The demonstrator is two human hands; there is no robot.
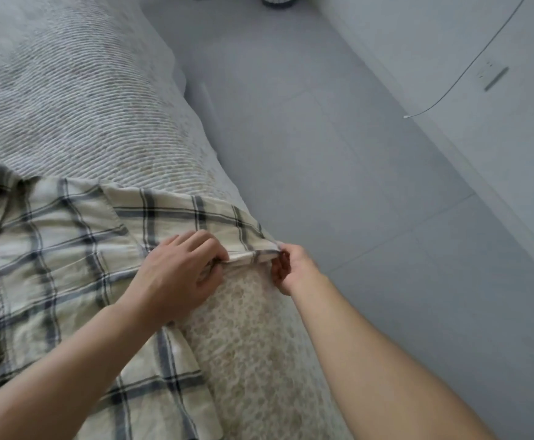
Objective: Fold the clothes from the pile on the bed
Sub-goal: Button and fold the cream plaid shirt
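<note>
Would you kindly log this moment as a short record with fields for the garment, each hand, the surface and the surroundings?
garment: plaid shirt, spread buttons-up on the bed
left hand: pinches the sleeve cuff
right hand: pinches the same cuff at its outer end
surface: textured bedspread
surroundings: grey floor, thin cable along the wall
fold state: sleeve stretched out sideways, not yet folded in

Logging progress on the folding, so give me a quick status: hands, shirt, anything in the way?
Left hand and right hand both pinching the sleeve hem. Plaid shirt spread flat on bed, unfolded. Nothing blocking.
</note>
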